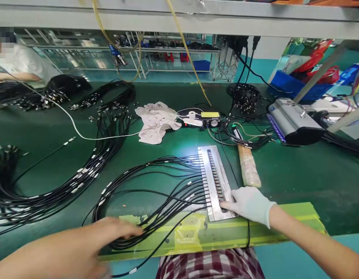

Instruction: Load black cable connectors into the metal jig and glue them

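My right hand (249, 203), in a white glove, lies flat with fingers stretched on the near end of a long metal fixture plate (215, 182) that holds a row of connectors. Several black cables (167, 186) fan out leftward from the plate. My bare left hand (115, 229) rests on the loop of those cables at the table's front edge, over yellow-green tape (214, 234); it is blurred and its fingers look flat.
A large bundle of black cables (80, 174) curves across the left of the green table. A crumpled cloth (156, 122), a small control box (210, 118), a wooden block (249, 166) and a grey machine (292, 120) sit farther back. Another person (19, 62) works at far left.
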A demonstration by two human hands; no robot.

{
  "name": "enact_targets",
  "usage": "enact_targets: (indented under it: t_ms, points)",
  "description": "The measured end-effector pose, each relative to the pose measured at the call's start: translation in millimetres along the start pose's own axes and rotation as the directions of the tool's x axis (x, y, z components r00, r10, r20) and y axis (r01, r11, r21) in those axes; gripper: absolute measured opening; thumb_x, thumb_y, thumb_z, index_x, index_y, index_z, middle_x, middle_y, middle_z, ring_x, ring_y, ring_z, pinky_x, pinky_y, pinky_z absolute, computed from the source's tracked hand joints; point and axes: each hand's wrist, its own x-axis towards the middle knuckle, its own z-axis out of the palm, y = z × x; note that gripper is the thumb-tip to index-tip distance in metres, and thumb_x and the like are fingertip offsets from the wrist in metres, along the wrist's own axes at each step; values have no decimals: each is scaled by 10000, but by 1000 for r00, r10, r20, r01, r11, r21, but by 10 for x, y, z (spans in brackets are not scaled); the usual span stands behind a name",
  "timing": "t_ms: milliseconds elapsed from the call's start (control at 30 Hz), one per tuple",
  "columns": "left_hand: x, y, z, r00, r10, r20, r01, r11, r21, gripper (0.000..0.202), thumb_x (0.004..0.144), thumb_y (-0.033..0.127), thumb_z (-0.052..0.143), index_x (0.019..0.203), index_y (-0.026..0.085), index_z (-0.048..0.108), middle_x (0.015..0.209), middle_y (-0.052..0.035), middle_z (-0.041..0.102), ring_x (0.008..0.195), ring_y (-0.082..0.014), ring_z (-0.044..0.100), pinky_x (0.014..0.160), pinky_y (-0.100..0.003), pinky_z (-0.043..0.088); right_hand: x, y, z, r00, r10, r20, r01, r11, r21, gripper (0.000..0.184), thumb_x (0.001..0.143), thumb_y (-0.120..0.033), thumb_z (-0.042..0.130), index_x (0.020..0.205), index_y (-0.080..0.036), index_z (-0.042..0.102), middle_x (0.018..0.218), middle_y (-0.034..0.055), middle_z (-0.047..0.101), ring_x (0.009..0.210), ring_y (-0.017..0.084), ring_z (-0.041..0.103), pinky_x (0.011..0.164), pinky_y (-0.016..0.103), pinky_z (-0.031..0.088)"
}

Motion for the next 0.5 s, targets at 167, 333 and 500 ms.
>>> enact_targets:
  t_ms: [167, 333, 500]
  points:
    - [1326, 675, -532, 869, 302, -392, -355, 932, -70, 351, 916, 322, 528, 1239, 227, 626, 1157, -58, 673, 1085, -211, 612, 1026, -346, 444, -169, -191, 18, 977, -191, -97, 184, 980, -70, 586, 718, -827, 584, 823, -252, 619, 797, 80, 673, 716, 293, 628, 595, 379, 393]
    - [2810, 916, -644, 787, 204, -582, -385, 900, -205, 302, 887, 251, 548, 1179, 181, 583, 887, -40, 649, 863, -189, 607, 868, -343, 498, -173, -202, 353, 842, -503, -195, 484, 864, -139, 251, 846, -441, 683, 900, -221, 573, 932, 47, 637, 821, 230, 590, 684, 346, 396]
    - [3539, 842, -675, 793, 157, -589, -408, 854, -322, 189, 847, 227, 604, 1019, 156, 572, 758, 24, 594, 649, -118, 570, 656, -256, 490, -211, -131, -173, 614, -696, -372, 570, 717, -401, 296, 905, -497, 603, 781, -233, 549, 709, 6, 556, 626, 186, 485, 549, 344, 231]
